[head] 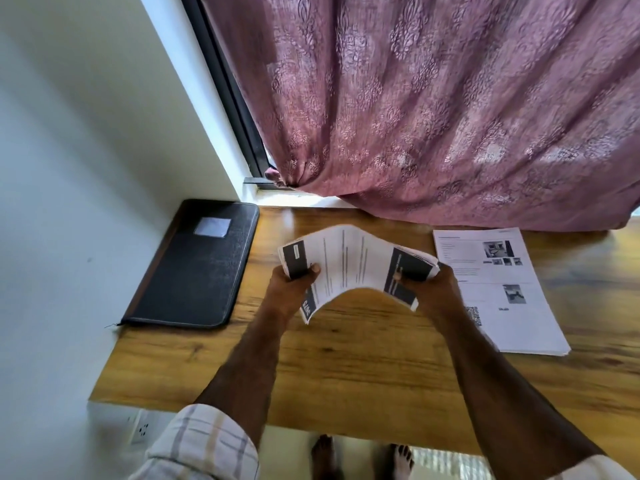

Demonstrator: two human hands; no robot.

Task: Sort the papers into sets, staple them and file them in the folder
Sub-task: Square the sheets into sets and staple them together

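A bundle of printed papers (349, 265) with dark bands at both ends arches upward above the wooden desk (346, 368). My left hand (292, 289) grips its left end, thumb on top. At the right end my right hand (427, 284) grips the sheets, thumb on the dark band. A second stack of papers (502, 299) with small photos lies flat on the desk to the right. The black folder (194, 268) lies closed at the desk's far left, against the wall.
A pink patterned curtain (450, 116) hangs over the back of the desk. A white wall (69, 168) borders the left side, with a socket (142, 429) low down. Bare feet (360, 460) show under the desk's front edge.
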